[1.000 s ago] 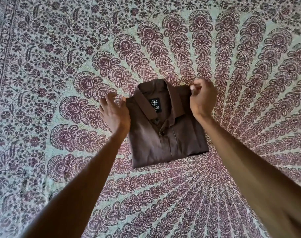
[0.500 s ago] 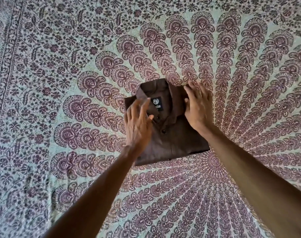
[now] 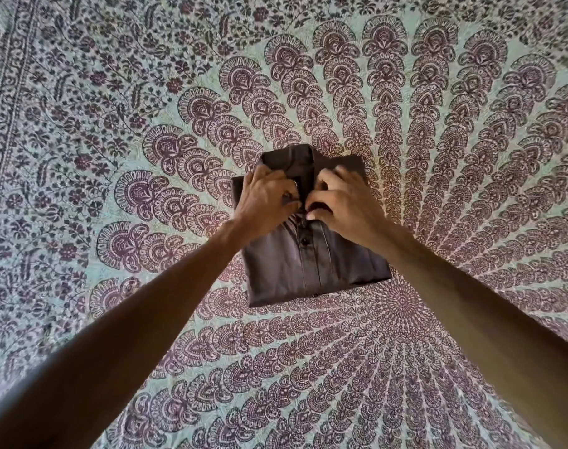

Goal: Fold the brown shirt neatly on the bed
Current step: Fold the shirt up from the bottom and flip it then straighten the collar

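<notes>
Head view looks down on the brown shirt, which lies folded into a compact rectangle on the bed. It is front side up, its collar toward the far edge and its folded bottom edge toward the person. The buttoned placket runs down the middle of the rectangle, with one dark button showing just below the hands.

Both hands sit on the upper part of the shirt at the collar opening, so the shirt's lower half lies bare on their near side. The left hand covers the left collar wing, its fingers curled down into the cloth. Its grip is closed on the shirt beside the neck opening. The right hand is just beside it, nearly touching. Its thumb and curled fingers pinch the cloth at the top of the placket, so that grip too is clamped on the shirt. Small creases fan out in the fabric under the two hands.

Both bare forearms reach in from the near corners of the view. A pale green spread printed in dark maroon covers the bed. Its round pattern centre lies just beside the shirt's near right corner. A banded border runs along the bed's left edge, well apart from the shirt.
</notes>
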The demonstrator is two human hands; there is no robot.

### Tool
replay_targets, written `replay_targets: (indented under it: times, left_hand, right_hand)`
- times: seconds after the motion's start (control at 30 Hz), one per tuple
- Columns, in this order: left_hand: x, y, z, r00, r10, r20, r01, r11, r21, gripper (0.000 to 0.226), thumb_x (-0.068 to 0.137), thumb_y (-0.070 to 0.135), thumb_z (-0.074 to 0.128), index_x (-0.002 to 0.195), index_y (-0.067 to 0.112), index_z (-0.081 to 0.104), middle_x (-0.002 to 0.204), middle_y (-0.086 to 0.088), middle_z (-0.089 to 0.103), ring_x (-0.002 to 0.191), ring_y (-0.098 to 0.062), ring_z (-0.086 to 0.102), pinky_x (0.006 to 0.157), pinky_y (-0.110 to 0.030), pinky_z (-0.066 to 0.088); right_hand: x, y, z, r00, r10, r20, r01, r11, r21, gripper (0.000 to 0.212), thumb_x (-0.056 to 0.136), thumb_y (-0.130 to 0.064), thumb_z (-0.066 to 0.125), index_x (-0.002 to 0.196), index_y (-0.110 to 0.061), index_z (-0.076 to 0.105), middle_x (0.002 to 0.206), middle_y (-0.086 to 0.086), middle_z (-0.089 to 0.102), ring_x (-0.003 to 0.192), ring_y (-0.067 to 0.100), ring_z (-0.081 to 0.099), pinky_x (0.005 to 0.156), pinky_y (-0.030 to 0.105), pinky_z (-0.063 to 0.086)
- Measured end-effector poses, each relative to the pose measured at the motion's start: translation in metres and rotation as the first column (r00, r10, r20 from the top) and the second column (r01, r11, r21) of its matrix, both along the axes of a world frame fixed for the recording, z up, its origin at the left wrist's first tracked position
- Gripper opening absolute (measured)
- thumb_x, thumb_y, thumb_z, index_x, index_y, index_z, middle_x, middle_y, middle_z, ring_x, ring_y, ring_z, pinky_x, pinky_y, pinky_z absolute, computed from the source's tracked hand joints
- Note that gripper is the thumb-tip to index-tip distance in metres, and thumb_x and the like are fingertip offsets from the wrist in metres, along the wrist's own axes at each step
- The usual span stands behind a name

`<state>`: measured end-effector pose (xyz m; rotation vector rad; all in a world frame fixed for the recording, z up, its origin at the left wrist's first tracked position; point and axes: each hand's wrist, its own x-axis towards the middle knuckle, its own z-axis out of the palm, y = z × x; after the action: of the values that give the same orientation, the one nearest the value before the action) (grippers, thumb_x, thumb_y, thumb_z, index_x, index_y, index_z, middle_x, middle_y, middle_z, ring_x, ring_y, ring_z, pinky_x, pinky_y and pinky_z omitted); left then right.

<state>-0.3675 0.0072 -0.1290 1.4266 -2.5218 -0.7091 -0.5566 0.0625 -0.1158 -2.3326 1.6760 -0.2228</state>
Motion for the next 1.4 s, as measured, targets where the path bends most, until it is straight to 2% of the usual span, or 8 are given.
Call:
replay_targets:
  times: [0.23,0.57,0.77,0.9,1.0,1.1,1.23,1.4]
  left_hand:
    - [-0.005,0.007,-0.007,0.984,0.178,0.005,-0.178,0.981,0.079,0.017,0.077,0.035,0.072,0.09,0.023,0.071,0.1,0.004,0.064,0.111,-0.026,0.044,0.09,-0.037,0.035]
    - [0.005,0.065,-0.019,0.916,0.32,-0.242,-0.302,0.947,0.109,0.017,0.087,0.022,0.062,0.102,0.014,0.059,0.101,-0.005,0.051,0.089,-0.023,0.053,0.081,-0.041,0.047]
    - [-0.001,0.075,-0.021,0.906,0.39,-0.162,-0.386,0.921,0.058,0.016,0.089,0.024,0.059,0.104,0.02,0.065,0.101,-0.004,0.058,0.092,-0.022,0.052,0.079,-0.038,0.048]
    - [-0.006,0.074,-0.016,0.904,0.406,-0.131,-0.408,0.913,0.01,0.013,0.09,0.022,0.058,0.098,0.018,0.067,0.097,-0.007,0.058,0.087,-0.027,0.053,0.075,-0.041,0.047]
    - [-0.009,0.083,-0.011,0.899,0.435,-0.056,-0.437,0.899,-0.019,0.019,0.094,0.031,0.052,0.103,0.024,0.067,0.105,-0.003,0.056,0.097,-0.025,0.05,0.083,-0.041,0.042]
    - [-0.005,0.094,-0.01,0.773,0.632,-0.054,-0.631,0.775,0.033,0.023,0.087,0.036,0.058,0.108,0.029,0.065,0.122,0.0,0.05,0.113,-0.021,0.043,0.094,-0.038,0.032]
    - [0.015,0.089,-0.003,0.399,0.913,0.09,-0.889,0.36,0.283,0.063,0.081,0.044,0.068,0.131,0.016,0.042,0.133,-0.013,0.042,0.119,-0.03,0.042,0.096,-0.04,0.036]
    - [0.022,0.068,0.009,0.409,0.903,0.129,-0.784,0.276,0.555,0.062,0.083,0.045,0.068,0.124,0.006,0.044,0.123,-0.018,0.056,0.11,-0.033,0.056,0.087,-0.033,0.045]
  right_hand:
    - [0.032,-0.003,-0.012,0.964,-0.232,-0.127,0.226,0.972,-0.061,0.056,0.074,-0.069,0.062,0.093,-0.016,0.061,0.091,0.005,0.056,0.091,0.03,0.053,0.075,0.039,0.04]
    - [0.045,0.014,-0.024,0.885,-0.464,-0.027,0.46,0.884,-0.087,0.033,0.083,-0.049,0.057,0.101,-0.022,0.057,0.092,0.003,0.059,0.089,0.028,0.056,0.072,0.04,0.041]
    - [0.033,0.011,-0.017,0.853,-0.482,0.198,0.453,0.874,0.176,0.095,0.075,-0.047,0.074,0.149,-0.016,0.024,0.122,0.007,0.058,0.109,0.027,0.054,0.092,0.042,0.047]
    - [0.003,0.032,-0.013,0.769,-0.62,0.154,0.622,0.782,0.039,0.064,0.087,-0.04,0.063,0.142,-0.015,0.041,0.12,0.009,0.056,0.109,0.026,0.051,0.092,0.042,0.045]
    - [-0.019,0.041,-0.017,0.622,-0.778,0.085,0.758,0.626,0.185,0.058,0.09,-0.039,0.06,0.141,-0.016,0.043,0.129,0.016,0.05,0.116,0.033,0.05,0.093,0.042,0.044]
    - [-0.031,0.032,-0.015,0.556,-0.828,0.075,0.762,0.544,0.352,0.065,0.088,-0.047,0.062,0.14,-0.014,0.043,0.124,0.014,0.058,0.111,0.032,0.057,0.088,0.038,0.047]
    - [-0.032,0.016,-0.011,0.509,-0.861,0.02,0.772,0.466,0.432,0.057,0.081,-0.052,0.068,0.121,-0.013,0.054,0.108,0.007,0.068,0.099,0.029,0.065,0.081,0.037,0.052]
    - [-0.035,0.008,-0.008,0.521,-0.85,0.082,0.678,0.47,0.564,0.032,0.084,-0.042,0.07,0.094,-0.011,0.069,0.088,0.004,0.066,0.082,0.023,0.063,0.069,0.027,0.046]
